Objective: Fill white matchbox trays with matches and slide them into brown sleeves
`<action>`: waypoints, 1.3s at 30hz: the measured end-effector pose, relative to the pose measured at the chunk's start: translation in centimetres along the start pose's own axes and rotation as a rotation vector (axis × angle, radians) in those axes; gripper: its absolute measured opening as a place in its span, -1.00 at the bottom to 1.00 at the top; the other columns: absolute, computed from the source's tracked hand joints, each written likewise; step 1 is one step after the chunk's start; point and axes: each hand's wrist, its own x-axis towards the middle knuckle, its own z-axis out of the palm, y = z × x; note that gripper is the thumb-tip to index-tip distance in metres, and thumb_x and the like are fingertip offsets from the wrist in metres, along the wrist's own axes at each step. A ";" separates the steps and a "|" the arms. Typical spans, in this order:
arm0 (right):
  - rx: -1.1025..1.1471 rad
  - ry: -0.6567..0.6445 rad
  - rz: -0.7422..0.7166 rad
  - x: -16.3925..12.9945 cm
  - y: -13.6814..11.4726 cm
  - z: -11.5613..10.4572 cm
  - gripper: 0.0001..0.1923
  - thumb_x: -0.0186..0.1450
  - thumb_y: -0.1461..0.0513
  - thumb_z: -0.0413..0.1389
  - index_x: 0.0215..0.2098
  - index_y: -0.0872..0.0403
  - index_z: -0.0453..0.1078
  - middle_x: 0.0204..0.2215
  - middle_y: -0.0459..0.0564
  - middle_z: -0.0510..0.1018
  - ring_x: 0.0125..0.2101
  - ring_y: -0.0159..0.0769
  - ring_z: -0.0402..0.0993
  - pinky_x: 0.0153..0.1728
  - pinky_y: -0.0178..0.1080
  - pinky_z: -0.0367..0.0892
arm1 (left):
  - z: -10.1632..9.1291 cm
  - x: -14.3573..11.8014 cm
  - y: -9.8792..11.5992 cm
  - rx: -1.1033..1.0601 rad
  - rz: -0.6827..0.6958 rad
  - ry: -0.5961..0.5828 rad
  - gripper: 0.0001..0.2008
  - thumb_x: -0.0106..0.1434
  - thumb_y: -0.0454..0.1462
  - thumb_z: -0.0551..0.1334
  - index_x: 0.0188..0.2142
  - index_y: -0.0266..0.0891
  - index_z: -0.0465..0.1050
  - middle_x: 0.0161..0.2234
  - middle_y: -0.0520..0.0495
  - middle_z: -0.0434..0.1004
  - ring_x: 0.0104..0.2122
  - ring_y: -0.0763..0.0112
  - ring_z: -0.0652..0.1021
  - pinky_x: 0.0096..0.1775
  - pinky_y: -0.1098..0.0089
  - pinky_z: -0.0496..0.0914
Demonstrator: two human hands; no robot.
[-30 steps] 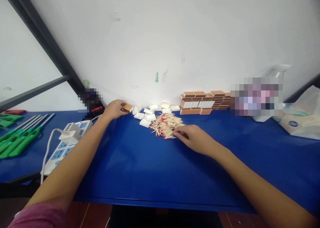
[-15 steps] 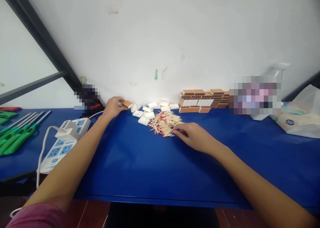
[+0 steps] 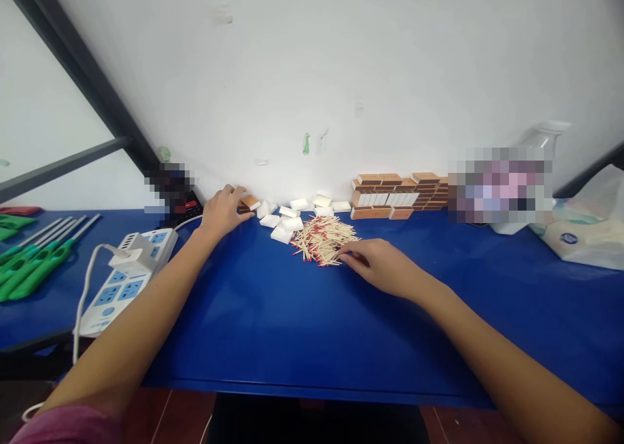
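Observation:
At the back left, my left hand (image 3: 221, 211) is beside a brown matchbox sleeve (image 3: 251, 202), thumb and fingers apart. Part of the sleeve is hidden behind the fingers. My right hand (image 3: 377, 262) is at the right edge of a loose pile of red-tipped matches (image 3: 319, 239), its thumb and fingertips pinched together on matches there; how many is hidden. Several white inner matchbox trays (image 3: 291, 223) lie jumbled between the sleeve and the pile.
Brown matchboxes (image 3: 380, 214) are stacked against the wall at back right. Beyond them stand a blurred-out item (image 3: 497, 184) and a plastic tissue pack (image 3: 585, 236). On the left lie a power strip (image 3: 117, 288) with a white plug and several green lighters (image 3: 39, 268).
My left hand's fingers have spread apart at the brown sleeve, and the thumb has shifted slightly right. My right hand stays almost still at the match pile.

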 end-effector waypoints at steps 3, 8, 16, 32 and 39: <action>-0.005 -0.005 -0.002 0.0 0.1 0.0 -0.71 0.53 0.15 0.01 -0.16 0.04 0.57 -0.35 0.04 0.64 -0.40 -0.22 0.46 -0.34 -0.22 0.20 | -0.2 0.3 0.4 0.051 0.053 -0.026 -0.43 0.37 -0.02 0.33 0.31 -0.09 0.37 0.19 -0.31 0.41 0.14 -0.18 0.45 0.07 0.08 0.37; -0.011 -0.006 -0.008 0.0 0.1 -0.1 -0.67 0.54 0.15 -0.02 -0.26 0.04 0.53 -0.37 0.05 0.63 -0.39 -0.22 0.46 -0.34 -0.22 0.19 | 0.0 1.1 0.1 0.095 0.107 -0.053 -0.57 0.39 0.01 0.31 0.15 -0.09 0.54 0.10 -0.29 0.48 0.14 -0.15 0.41 0.13 0.07 0.31; -0.011 -0.009 -0.011 -0.1 0.0 -0.1 -0.70 0.54 0.16 0.00 -0.20 0.04 0.55 -0.35 0.05 0.64 -0.38 -0.22 0.48 -0.33 -0.21 0.22 | 0.3 0.7 0.4 0.121 0.039 0.002 -0.52 0.43 0.07 0.19 0.07 -0.23 0.59 0.02 -0.39 0.53 0.08 -0.22 0.44 0.09 -0.01 0.29; -0.007 -0.014 0.006 -0.1 -0.1 -0.3 -0.73 0.52 0.17 0.02 -0.13 0.04 0.57 -0.30 0.06 0.67 -0.38 -0.22 0.49 -0.33 -0.21 0.23 | 0.4 0.9 1.5 0.042 -0.291 0.004 -0.22 0.27 0.31 0.17 0.14 -0.27 0.44 -0.10 -0.45 0.64 -0.07 -0.29 0.60 -0.11 0.07 0.41; -0.006 -0.008 -0.005 -0.2 -0.1 -0.2 -0.72 0.52 0.18 0.02 -0.16 0.04 0.58 -0.36 0.04 0.65 -0.40 -0.22 0.47 -0.34 -0.21 0.21 | 0.8 1.7 2.7 0.025 -0.387 0.011 -0.13 0.23 0.30 0.18 0.23 -0.34 0.32 -0.07 -0.53 0.62 -0.03 -0.38 0.59 -0.06 0.01 0.39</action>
